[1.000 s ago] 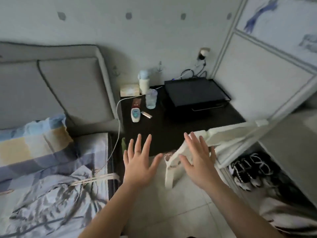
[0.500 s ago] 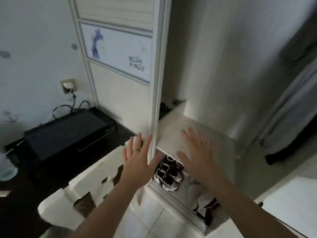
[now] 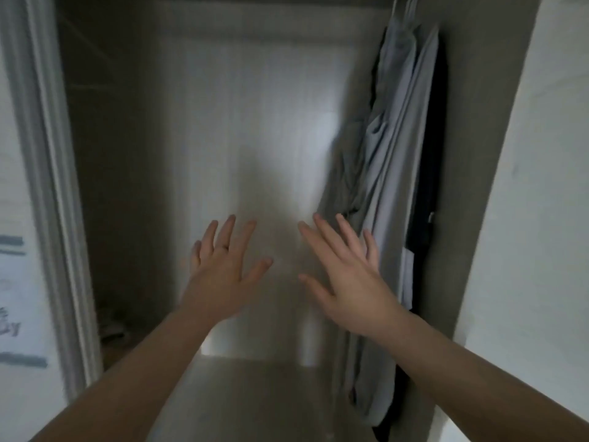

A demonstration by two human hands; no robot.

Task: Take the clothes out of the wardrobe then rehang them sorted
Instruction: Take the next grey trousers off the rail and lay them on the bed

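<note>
I face the open wardrobe (image 3: 255, 129), its pale back panel lit in the middle. Light grey-blue clothes (image 3: 392, 173) hang bunched at the right side, with a dark garment (image 3: 427, 186) behind them against the right wall. My left hand (image 3: 223, 266) is stretched out in front of the back panel, fingers spread, holding nothing. My right hand (image 3: 347, 275) is also spread flat and empty, its outer fingers just beside the hanging grey-blue fabric; whether they touch it I cannot tell.
The wardrobe's left door frame (image 3: 54, 193) stands at the left with a printed door panel (image 3: 16, 282) beside it. A white wall or door (image 3: 535, 218) borders the right. A shelf floor (image 3: 242, 397) runs across the wardrobe's lower part.
The view swung from the bedside table and bed, past the wardrobe door and shoes, up into the wardrobe interior. Both hands stayed spread and empty in front of me.
</note>
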